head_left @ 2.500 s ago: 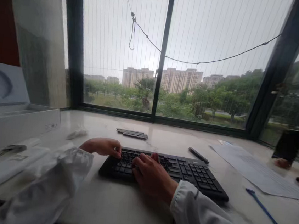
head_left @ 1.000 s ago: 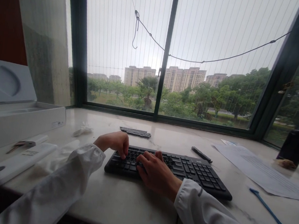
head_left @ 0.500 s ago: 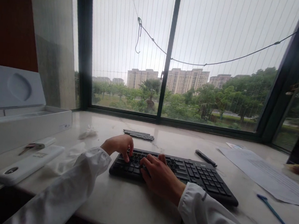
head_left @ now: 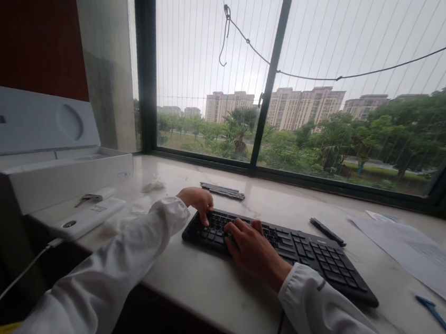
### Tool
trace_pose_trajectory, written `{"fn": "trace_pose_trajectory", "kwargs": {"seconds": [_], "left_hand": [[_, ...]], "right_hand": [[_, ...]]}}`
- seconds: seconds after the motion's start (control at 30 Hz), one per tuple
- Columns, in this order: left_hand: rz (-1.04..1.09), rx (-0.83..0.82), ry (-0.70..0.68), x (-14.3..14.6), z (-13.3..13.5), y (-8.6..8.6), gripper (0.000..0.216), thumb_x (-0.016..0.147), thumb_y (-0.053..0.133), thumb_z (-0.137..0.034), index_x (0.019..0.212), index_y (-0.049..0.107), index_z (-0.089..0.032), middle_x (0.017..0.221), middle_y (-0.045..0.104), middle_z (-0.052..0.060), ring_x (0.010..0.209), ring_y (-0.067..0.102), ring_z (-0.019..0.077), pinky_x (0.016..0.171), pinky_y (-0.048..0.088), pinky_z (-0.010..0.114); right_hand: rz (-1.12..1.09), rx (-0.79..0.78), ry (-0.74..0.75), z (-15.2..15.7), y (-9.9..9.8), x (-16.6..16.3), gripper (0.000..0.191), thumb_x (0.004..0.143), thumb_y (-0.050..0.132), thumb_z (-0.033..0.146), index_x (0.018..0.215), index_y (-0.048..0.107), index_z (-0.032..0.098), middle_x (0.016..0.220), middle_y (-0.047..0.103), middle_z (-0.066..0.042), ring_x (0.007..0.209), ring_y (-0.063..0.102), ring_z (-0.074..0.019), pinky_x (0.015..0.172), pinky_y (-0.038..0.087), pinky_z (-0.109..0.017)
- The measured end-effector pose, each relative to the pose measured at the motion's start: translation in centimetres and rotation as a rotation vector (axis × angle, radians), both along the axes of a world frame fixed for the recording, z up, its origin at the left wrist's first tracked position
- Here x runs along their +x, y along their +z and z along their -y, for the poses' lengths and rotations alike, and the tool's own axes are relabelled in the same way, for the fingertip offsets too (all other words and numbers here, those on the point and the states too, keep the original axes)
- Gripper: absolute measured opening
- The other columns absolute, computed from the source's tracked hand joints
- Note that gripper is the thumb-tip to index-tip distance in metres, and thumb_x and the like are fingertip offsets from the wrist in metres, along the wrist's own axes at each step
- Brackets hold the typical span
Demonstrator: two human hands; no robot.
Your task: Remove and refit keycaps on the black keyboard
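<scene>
A black keyboard lies at a slant on the marble-patterned top. Over its left end bends my left hand, the thumb pointing down onto the keys and apart from the index finger; the other fingers are mostly hidden. My right hand rests across the middle keys with bent, slightly spread fingers, and no held object shows in it. Behind the keyboard lie thin dark strips in a small bundle. Another dark narrow piece is beside the keyboard's back right edge.
At left, an open white box stands behind a white power bank with a key on it and a cable attached. Crumpled tissue lies nearby. Printed paper and a blue stick tool lie right. A window closes the back.
The view has swung right and tilted down slightly, so more of the counter's front edge and the cable show. Both hands stay at nearly the same places on the keyboard.
</scene>
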State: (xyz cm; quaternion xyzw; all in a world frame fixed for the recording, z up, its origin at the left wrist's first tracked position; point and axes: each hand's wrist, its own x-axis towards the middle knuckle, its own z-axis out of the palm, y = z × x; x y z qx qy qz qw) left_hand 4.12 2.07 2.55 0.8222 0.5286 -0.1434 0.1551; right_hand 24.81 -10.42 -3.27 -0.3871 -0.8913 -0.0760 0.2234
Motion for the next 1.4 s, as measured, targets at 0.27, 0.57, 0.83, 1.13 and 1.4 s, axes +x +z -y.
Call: {"fn": "trace_pose_trajectory", "kwargs": {"seconds": [0.27, 0.57, 0.83, 1.13, 1.4], "left_hand": [[0.075, -0.031, 0.015, -0.9, -0.4, 0.1, 0.053, 0.033, 0.080, -0.054, 0.069, 0.063, -0.020, 0.058, 0.056, -0.006, 0.055, 0.044, 0.0093, 0.054, 0.032, 0.022], [0.155, 0.486, 0.362, -2.6, -4.4, 1.0, 0.045, 0.063, 0.067, -0.058, 0.091, 0.068, -0.022, 0.090, 0.067, 0.005, 0.082, 0.058, 0.0183, 0.067, 0.041, 0.024], [0.040, 0.597, 0.264, -1.7, -7.1, -2.5, 0.028, 0.079, 0.057, -0.038, 0.105, 0.065, -0.029, 0.106, 0.066, 0.003, 0.094, 0.058, 0.0180, 0.079, 0.042, 0.026], [-0.102, 0.729, 0.056, -1.1, -7.6, -3.7, 0.029, 0.081, 0.050, -0.035, 0.086, 0.070, -0.015, 0.103, 0.063, 0.014, 0.093, 0.059, 0.0278, 0.079, 0.039, 0.035], [-0.131, 0.792, 0.016, -0.6, -7.6, -4.0, 0.028, 0.081, 0.046, -0.027, 0.080, 0.069, -0.011, 0.094, 0.066, 0.015, 0.085, 0.062, 0.0262, 0.073, 0.040, 0.033]], "right_hand": [[0.004, 0.001, 0.017, 0.1, 0.2, 0.1, 0.021, 0.092, 0.039, 0.028, 0.103, 0.056, 0.021, 0.097, 0.057, -0.006, 0.084, 0.053, -0.0169, 0.089, 0.028, -0.038], [0.004, 0.013, 0.038, 0.1, 0.3, 0.4, 0.018, 0.092, 0.038, 0.028, 0.097, 0.054, 0.020, 0.093, 0.056, -0.005, 0.084, 0.053, -0.0162, 0.090, 0.025, -0.036], [-0.007, -0.010, 0.040, 0.0, 0.4, 0.5, 0.023, 0.092, 0.040, 0.037, 0.095, 0.054, 0.019, 0.093, 0.056, -0.005, 0.085, 0.051, -0.0172, 0.090, 0.023, -0.036], [-0.017, -0.002, 0.042, -0.2, 0.1, 0.5, 0.021, 0.091, 0.042, 0.036, 0.096, 0.053, 0.019, 0.094, 0.055, -0.005, 0.086, 0.051, -0.0174, 0.090, 0.023, -0.037], [-0.013, 0.025, 0.050, -0.2, 0.0, 0.5, 0.021, 0.091, 0.041, 0.035, 0.097, 0.052, 0.019, 0.094, 0.055, -0.005, 0.086, 0.051, -0.0173, 0.089, 0.023, -0.036]]}}
